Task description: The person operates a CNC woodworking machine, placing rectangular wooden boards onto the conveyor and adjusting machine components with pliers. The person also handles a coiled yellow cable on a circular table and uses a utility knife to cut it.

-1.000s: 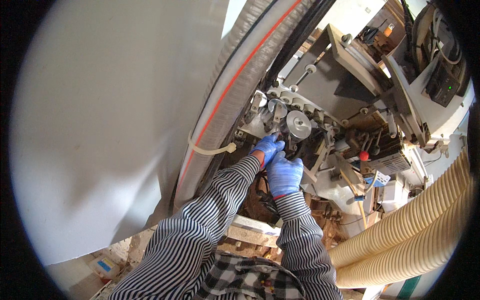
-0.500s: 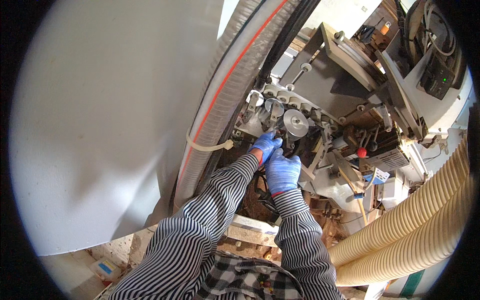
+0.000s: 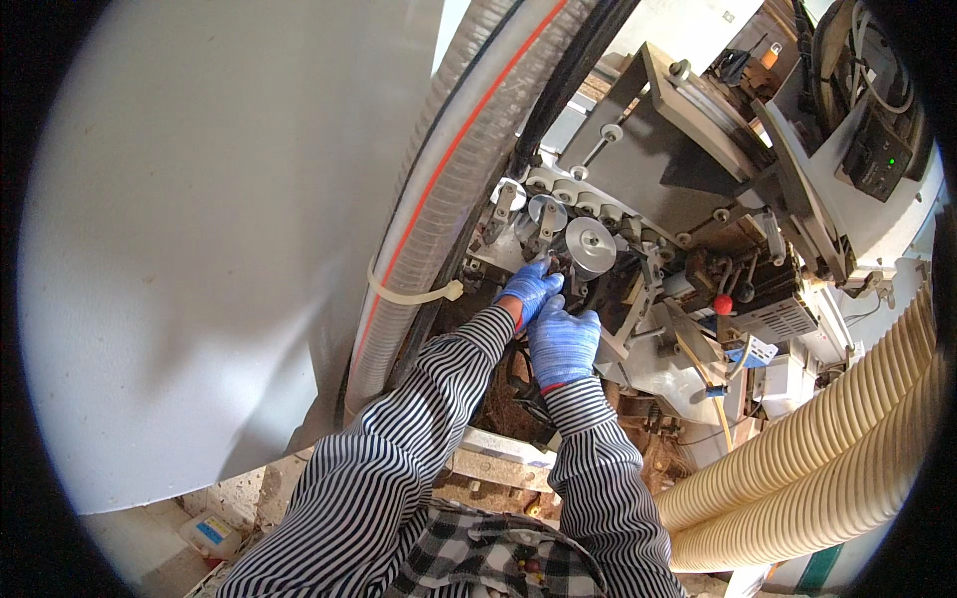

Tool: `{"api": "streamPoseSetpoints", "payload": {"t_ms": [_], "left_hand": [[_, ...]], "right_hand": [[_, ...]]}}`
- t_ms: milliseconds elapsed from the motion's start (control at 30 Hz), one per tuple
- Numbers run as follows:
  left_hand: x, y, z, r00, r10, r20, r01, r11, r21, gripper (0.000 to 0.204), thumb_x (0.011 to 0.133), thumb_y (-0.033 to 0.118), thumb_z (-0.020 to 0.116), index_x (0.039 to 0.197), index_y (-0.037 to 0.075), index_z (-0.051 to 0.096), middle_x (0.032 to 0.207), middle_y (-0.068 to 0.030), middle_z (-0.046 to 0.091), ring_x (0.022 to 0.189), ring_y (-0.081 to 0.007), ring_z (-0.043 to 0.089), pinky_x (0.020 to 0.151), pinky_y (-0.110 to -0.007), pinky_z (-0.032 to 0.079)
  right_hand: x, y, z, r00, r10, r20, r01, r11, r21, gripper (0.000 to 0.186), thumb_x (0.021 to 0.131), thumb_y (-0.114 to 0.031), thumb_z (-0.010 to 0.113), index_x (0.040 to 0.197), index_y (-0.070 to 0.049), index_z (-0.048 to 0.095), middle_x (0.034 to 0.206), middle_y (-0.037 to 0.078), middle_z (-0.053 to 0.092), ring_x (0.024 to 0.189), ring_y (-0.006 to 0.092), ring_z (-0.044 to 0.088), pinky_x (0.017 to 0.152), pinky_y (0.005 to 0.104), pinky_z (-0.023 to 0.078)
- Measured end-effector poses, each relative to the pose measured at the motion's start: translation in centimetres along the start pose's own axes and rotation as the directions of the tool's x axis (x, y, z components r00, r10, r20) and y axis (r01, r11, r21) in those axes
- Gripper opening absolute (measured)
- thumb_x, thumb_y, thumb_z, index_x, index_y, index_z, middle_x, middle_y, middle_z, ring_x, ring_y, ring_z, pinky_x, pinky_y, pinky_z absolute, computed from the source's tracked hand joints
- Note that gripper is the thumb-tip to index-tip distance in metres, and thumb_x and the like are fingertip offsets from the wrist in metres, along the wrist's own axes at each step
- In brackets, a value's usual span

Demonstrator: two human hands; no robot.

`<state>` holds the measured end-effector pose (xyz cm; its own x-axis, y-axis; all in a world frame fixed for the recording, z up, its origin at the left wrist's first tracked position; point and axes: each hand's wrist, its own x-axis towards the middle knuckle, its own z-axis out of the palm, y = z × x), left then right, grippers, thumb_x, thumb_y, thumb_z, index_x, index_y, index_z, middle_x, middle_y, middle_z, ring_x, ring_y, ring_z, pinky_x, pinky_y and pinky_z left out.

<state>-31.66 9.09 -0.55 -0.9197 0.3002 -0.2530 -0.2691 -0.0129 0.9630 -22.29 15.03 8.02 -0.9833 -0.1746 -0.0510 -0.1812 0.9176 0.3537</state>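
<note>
Both my hands, in blue gloves, reach down into a machine and lie close together just below a round metal disc [image 3: 590,246]. My left hand [image 3: 533,287] has its fingers bent in against a small dark metal part under the disc. Right beside it, my right hand [image 3: 564,344] is curled, its back toward me and its fingertips hidden. What either hand grips cannot be made out. Smaller metal rollers [image 3: 547,214] on brackets sit just above my left hand, along a row of pale wheels [image 3: 565,191].
A clear ribbed hose [image 3: 439,189] with a red stripe runs past my left arm, bound by a cable tie [image 3: 417,293]. Left of it stands a large grey panel [image 3: 199,249]. Two cream corrugated hoses [image 3: 797,458] cross the lower right. A red-knobbed lever [image 3: 722,304] stands to the right.
My hands stay at the same spot under the disc. The view has shifted very slightly.
</note>
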Motion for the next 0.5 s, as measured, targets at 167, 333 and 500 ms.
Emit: {"api": "streamPoseSetpoints", "payload": {"t_ms": [167, 333, 500], "left_hand": [[0.0, 0.0, -0.3, 1.000, 0.000, -0.009, 0.000, 1.000, 0.018, 0.059, 0.087, 0.025, 0.060, 0.139, 0.005, 0.039, 0.124, -0.0197, 0.057, 0.109, -0.0277, 0.058, 0.094, -0.033, 0.044], [-0.5, 0.8, -0.5, 1.000, -0.010, 0.021, 0.009, 0.999, 0.039, 0.059, 0.088, 0.024, 0.060, 0.139, 0.004, 0.039, 0.128, -0.0200, 0.054, 0.111, -0.0273, 0.057, 0.096, -0.033, 0.043], [-1.3, 1.5, -0.3, 0.999, -0.038, 0.002, 0.038, 0.998, -0.058, 0.058, 0.088, 0.024, 0.060, 0.139, 0.005, 0.039, 0.128, -0.0199, 0.054, 0.114, -0.0270, 0.055, 0.097, -0.033, 0.042]], "right_hand": [[0.2, -0.1, 0.4, 1.000, -0.008, 0.001, 0.008, 1.000, -0.004, 0.037, 0.083, -0.012, 0.058, 0.113, 0.009, 0.053, 0.068, 0.005, 0.066, 0.060, 0.0185, 0.065, 0.068, 0.0353, 0.043], [0.1, -0.1, 0.3, 1.000, -0.002, 0.002, 0.002, 1.000, -0.002, 0.037, 0.083, -0.012, 0.058, 0.113, 0.008, 0.053, 0.069, 0.004, 0.067, 0.061, 0.0186, 0.065, 0.069, 0.0356, 0.044], [0.1, -0.2, -0.3, 1.000, 0.007, 0.025, -0.007, 1.000, 0.001, 0.037, 0.083, -0.012, 0.058, 0.113, 0.008, 0.053, 0.069, 0.004, 0.067, 0.061, 0.0185, 0.065, 0.069, 0.0358, 0.043]]}}
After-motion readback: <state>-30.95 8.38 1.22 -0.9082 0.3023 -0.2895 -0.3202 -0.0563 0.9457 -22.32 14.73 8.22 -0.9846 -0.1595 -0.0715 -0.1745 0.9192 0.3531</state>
